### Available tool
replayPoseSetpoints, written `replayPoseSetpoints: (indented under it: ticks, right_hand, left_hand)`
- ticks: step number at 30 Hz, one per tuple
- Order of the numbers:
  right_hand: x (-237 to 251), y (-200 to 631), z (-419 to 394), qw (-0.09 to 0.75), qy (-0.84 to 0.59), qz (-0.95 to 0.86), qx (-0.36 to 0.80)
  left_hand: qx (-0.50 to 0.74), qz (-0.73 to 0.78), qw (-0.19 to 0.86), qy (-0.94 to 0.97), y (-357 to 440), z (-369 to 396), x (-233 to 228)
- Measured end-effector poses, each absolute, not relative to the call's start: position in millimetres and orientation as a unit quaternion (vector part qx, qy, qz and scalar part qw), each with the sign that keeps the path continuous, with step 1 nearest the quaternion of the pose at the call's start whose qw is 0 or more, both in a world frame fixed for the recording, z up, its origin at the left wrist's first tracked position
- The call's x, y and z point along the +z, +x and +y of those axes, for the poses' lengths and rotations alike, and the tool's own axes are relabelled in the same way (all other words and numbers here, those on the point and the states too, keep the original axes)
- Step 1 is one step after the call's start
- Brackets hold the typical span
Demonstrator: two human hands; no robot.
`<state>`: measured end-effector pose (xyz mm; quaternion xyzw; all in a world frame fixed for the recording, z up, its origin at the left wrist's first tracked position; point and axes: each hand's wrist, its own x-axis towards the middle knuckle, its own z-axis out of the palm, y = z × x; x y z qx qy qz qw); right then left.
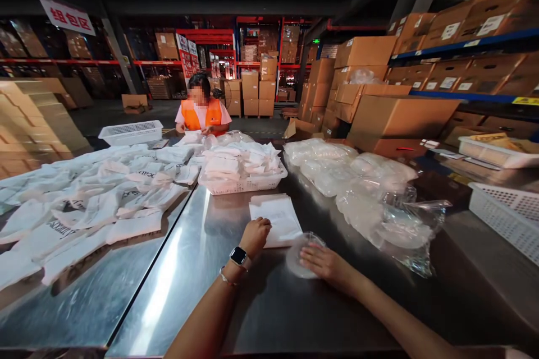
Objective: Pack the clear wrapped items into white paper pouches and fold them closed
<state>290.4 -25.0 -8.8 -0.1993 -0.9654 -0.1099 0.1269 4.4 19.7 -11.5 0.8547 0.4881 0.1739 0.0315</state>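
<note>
White flat paper envelopes (275, 219) lie on the silver-grey steel worktop (295, 314); white cloth bags with black lettering (96, 196) crowd its left edge. A co-worker's vest (201, 115) is orange; brown cardboard boxes (400, 115) line blue shelf rails (463, 45).

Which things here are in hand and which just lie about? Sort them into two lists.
In hand:
left hand resting on the white packet stack
right hand flat on a clear round item

Lying about:
white basket of packets
pile of clear bags
white printed bags
empty basket
cardboard boxes
</note>
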Motion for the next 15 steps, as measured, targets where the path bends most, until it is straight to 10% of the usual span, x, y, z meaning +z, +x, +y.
replayPoseSetpoints:
  ticks: [8, 15]
  right_hand:
    - [-12.8, 230.6, -54.3, 0.358, -0.131, -0.923, 0.052]
    - [-24.7, 238.9, -25.1, 0.311, -0.315, -0.891, -0.103]
  left_hand:
    - [0.214, 0.441, 0.029, 0.871, 13.6, 10.5, -8.5]
    - [0.314, 0.34, 0.095, 0.881, 34.4, -1.2, -18.2]
